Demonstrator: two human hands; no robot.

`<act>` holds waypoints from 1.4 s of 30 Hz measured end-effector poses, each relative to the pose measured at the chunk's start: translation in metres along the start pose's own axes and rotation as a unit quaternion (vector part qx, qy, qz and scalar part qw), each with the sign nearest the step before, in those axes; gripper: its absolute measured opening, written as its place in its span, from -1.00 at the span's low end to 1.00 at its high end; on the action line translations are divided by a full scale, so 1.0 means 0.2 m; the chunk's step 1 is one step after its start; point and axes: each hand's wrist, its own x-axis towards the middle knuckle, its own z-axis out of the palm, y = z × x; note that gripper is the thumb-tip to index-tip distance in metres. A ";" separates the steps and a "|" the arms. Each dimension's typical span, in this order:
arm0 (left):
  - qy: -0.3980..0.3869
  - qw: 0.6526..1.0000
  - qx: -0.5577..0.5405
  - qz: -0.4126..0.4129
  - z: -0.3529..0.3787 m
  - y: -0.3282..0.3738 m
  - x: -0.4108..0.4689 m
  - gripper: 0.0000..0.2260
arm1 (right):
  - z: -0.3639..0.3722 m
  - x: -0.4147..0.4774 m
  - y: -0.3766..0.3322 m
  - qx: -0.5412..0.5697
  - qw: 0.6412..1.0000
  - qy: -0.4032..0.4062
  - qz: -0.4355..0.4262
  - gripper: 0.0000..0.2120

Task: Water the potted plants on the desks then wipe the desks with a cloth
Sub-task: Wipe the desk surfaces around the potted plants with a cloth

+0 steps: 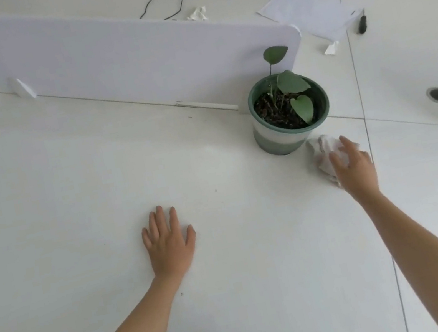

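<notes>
While the white table [70, 192] gets its wiping, the right hand [354, 168] lies on a crumpled white cloth [324, 153] at the right of the frame. Its fingers [346, 143] are spread and lie over the bunched fabric, pressing it to the surface rather than closing round it. That suits a sweep, since a flat press keeps more cloth against the table. The cloth lies just beside the base of the green-and-white striped plastic pot [280, 137], right of centre, which holds a small plant with heart-shaped green leaves [292, 82] in dark soil. I cannot tell whether cloth and pot touch.

The left hand [168, 245] rests palm down on bare table at lower centre, well apart from the pot, its fingers [159, 217] straight and holding nothing. It probably braces the body as the other arm reaches far forward.

The pot stands close against the end of the pale lilac divider panel [104, 54] that crosses the upper left. Judging by this, the wiping step is in hand, and the patch round the pot calls for working close without nudging it.
</notes>
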 end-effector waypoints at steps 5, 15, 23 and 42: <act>0.009 1.000 0.007 -0.006 0.02 0.00 0.03 -0.48 | 0.20 0.19 -0.01 -0.136 0.986 -0.077 0.057 -0.52; 0.099 0.995 0.016 0.000 0.10 -0.02 0.05 -0.49 | 0.57 -0.39 -0.32 -0.183 0.973 -0.132 -0.046 -0.45; 0.097 0.995 0.020 -0.006 0.11 -0.03 0.06 -0.51 | 0.79 0.04 -0.69 -0.220 0.935 -0.204 -0.187 -0.46; 0.032 0.999 0.016 -0.009 0.08 -0.02 0.06 -0.48 | 0.17 -0.01 0.19 -0.174 0.984 -0.034 0.036 -0.52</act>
